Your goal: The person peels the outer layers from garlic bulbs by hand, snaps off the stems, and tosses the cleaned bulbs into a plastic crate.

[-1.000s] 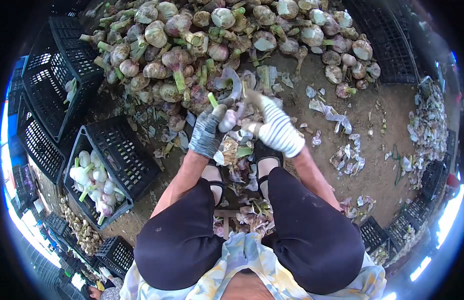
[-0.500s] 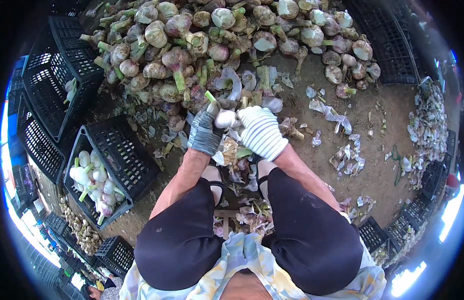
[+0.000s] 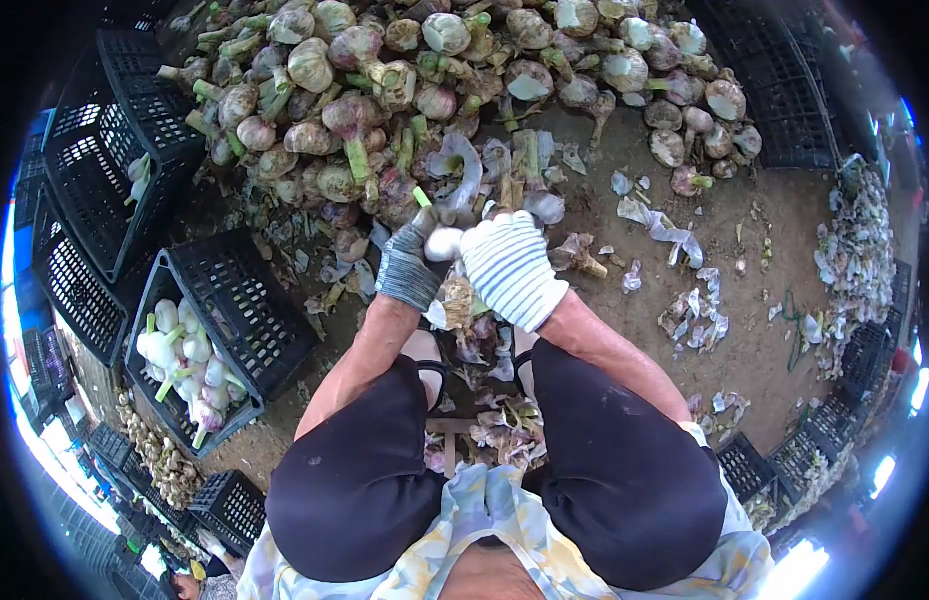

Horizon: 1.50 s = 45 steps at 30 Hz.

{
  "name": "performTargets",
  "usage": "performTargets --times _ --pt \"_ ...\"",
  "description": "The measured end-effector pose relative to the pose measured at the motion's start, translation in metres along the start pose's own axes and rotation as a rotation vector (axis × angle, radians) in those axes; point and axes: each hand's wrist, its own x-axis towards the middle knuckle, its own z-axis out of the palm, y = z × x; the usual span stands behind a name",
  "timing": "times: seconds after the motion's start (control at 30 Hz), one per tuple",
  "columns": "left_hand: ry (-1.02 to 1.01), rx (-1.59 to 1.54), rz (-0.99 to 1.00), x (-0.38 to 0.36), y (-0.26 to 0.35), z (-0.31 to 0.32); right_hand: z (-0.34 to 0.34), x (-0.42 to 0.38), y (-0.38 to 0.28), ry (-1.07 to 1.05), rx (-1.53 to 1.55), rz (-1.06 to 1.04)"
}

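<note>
My left hand (image 3: pixel 409 264), in a dark grey glove, is closed around a white garlic bulb (image 3: pixel 444 244) whose green stem stub sticks up above the thumb. Right beside it, my right hand (image 3: pixel 513 268), in a white glove with grey stripes, has its fingers curled against the bulb's right side; its fingertips are partly hidden. Beyond both hands lies a big pile of unpeeled garlic (image 3: pixel 355 120) with stems and roots. Loose dry skins (image 3: pixel 465 175) lie just past my fingers.
At the left stands a black crate (image 3: pixel 250 310) holding peeled white garlic (image 3: pixel 185 360). More black crates (image 3: pixel 105 150) are stacked behind it. Scattered skins (image 3: pixel 665 230) lie on the brown ground (image 3: pixel 735 310) at the right. Part of another person (image 3: pixel 220 580) shows at the bottom left.
My right hand has shifted slightly left, closer to my left hand and over the bulb's side. The bulb has turned a little and moved slightly left.
</note>
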Motion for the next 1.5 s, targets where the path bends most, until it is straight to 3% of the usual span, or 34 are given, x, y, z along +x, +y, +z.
performTargets --times 0.07,0.1,0.13,0.17,0.23,0.27,0.3,0.33,0.37,0.4,0.43,0.47,0.53,0.57,0.6,0.67,0.7,0.77,0.8,0.9,0.97,1.03,1.1,1.17,1.23,1.27,1.3,1.37,1.43,1.5 --pt "0.131 -0.245 -0.111 -0.004 0.007 -0.010 -0.014 -0.004 -0.015 -0.234 -0.033 -0.198" --pt "0.237 -0.222 -0.130 -0.002 0.015 -0.011 0.006 -0.016 -0.023 -0.207 0.138 -0.387" --pt "0.248 -0.214 -0.126 0.001 0.020 -0.005 0.023 -0.032 -0.034 -0.089 -0.037 -0.493" --pt "0.253 -0.211 -0.129 0.004 0.026 0.006 0.079 -0.044 -0.034 0.052 0.070 -0.513" --pt "0.259 -0.171 -0.056 -0.001 0.060 0.034 0.042 -0.043 -0.011 -0.095 0.495 -0.371" --pt "0.216 -0.253 0.080 0.003 0.088 0.020 0.017 -0.035 0.006 -0.236 0.462 -0.239" --pt "0.051 -0.658 0.130 0.013 0.134 -0.018 -0.006 -0.026 0.027 -0.287 0.521 -0.067" --pt "-0.298 -0.342 0.273 -0.013 0.169 0.029 -0.002 -0.021 0.057 0.035 0.469 -0.055" --pt "-0.251 -0.250 0.400 -0.032 0.209 0.037 -0.034 -0.012 0.078 -0.032 0.288 0.234" --pt "-0.224 -0.435 0.462 -0.051 0.236 0.056 -0.032 -0.013 0.111 0.168 0.432 0.407" --pt "-0.200 -0.619 0.529 -0.062 0.253 0.068 -0.023 -0.007 0.146 0.360 0.375 0.517" --pt "-0.208 -0.616 0.534 -0.062 0.257 0.060 -0.015 0.004 0.179 0.365 0.376 0.673" --pt "-0.342 -0.270 0.459 -0.053 0.244 0.028 -0.007 0.030 0.216 0.263 0.260 0.876" --pt "-0.512 -0.331 0.171 -0.036 0.211 0.030 -0.002 0.039 0.220 0.152 0.142 0.920" --pt "-0.192 -0.374 0.237 -0.024 0.170 0.039 0.010 0.044 0.220 0.240 0.057 0.932" --pt "-0.048 -0.125 -0.127 -0.015 0.097 0.047 0.038 0.052 0.233 0.365 0.004 0.981" --pt "0.176 0.082 -0.120 -0.013 0.066 0.056 0.036 0.046 0.237 0.364 -0.003 0.985" --pt "0.250 0.239 -0.277 -0.010 0.038 0.054 0.022 0.027 0.223 0.352 0.165 0.959" --pt "0.250 0.235 -0.273 -0.008 0.032 0.054 0.011 0.012 0.205 0.301 0.232 0.958" --pt "0.096 0.603 -0.043 0.002 0.017 0.054 -0.006 -0.025 0.142 0.199 0.223 0.627" --pt "0.010 0.638 -0.185 -0.002 0.012 0.063 -0.020 -0.030 0.100 0.138 0.422 0.305" --pt "-0.175 0.320 -0.308 -0.010 0.003 0.067 -0.030 -0.021 0.072 0.050 0.540 0.092" --pt "-0.268 0.263 -0.235 -0.015 0.016 0.065 -0.046 -0.014 0.061 0.030 1.078 0.250" --pt "-0.233 0.316 -0.072 -0.023 0.024 0.073 -0.036 -0.007 0.072 0.240 1.636 0.372" --pt "-0.213 0.277 -0.094 -0.023 0.025 0.077 -0.030 -0.007 0.068 0.165 2.010 0.640" --pt "-0.168 0.534 0.044 -0.022 0.021 0.081 -0.019 -0.005 0.059 0.130 1.864 0.751" --pt "-0.120 0.786 0.182 -0.021 0.017 0.083 -0.009 -0.005 0.051 0.144 2.013 0.640" --pt "-0.135 0.828 0.233 -0.020 0.012 0.080 -0.013 0.002 0.038 0.311 1.940 0.620" --pt "-0.071 0.909 0.338 -0.022 0.013 0.080 -0.016 0.004 0.032 0.266 1.837 0.622" --pt "-0.090 0.936 0.368 -0.020 0.011 0.070 -0.002 0.004 0.029 0.279 1.970 0.675"
